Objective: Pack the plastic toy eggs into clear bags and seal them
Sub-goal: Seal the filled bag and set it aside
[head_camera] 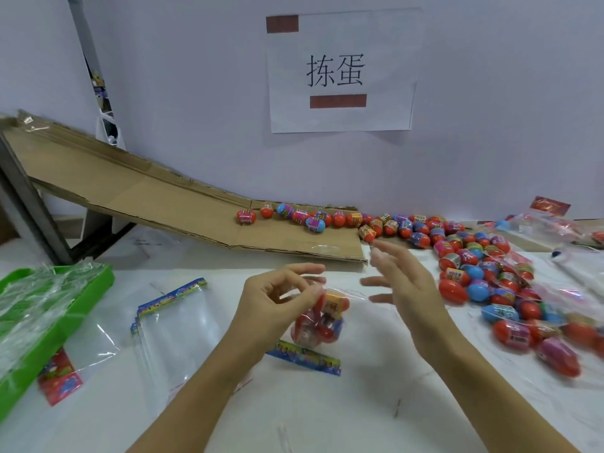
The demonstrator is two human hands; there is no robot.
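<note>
My left hand point(277, 292) pinches the open top edge of a clear bag point(322, 322) that holds several red, blue and yellow toy eggs. The bag's colourful header strip point(305, 358) lies on the table below it. To the right of the bag, my right hand point(402, 276) hovers with straight, spread fingers and holds nothing. A big heap of loose toy eggs point(483, 273) covers the table on the right, and a row of them runs back along the foot of the wall.
A cardboard ramp point(130, 191) slopes down from the left to the eggs. Empty clear bags point(176, 322) lie stacked at the left. A green tray point(55, 328) of plastic wrap sits at the far left. Filled bags point(539, 223) lie at the back right.
</note>
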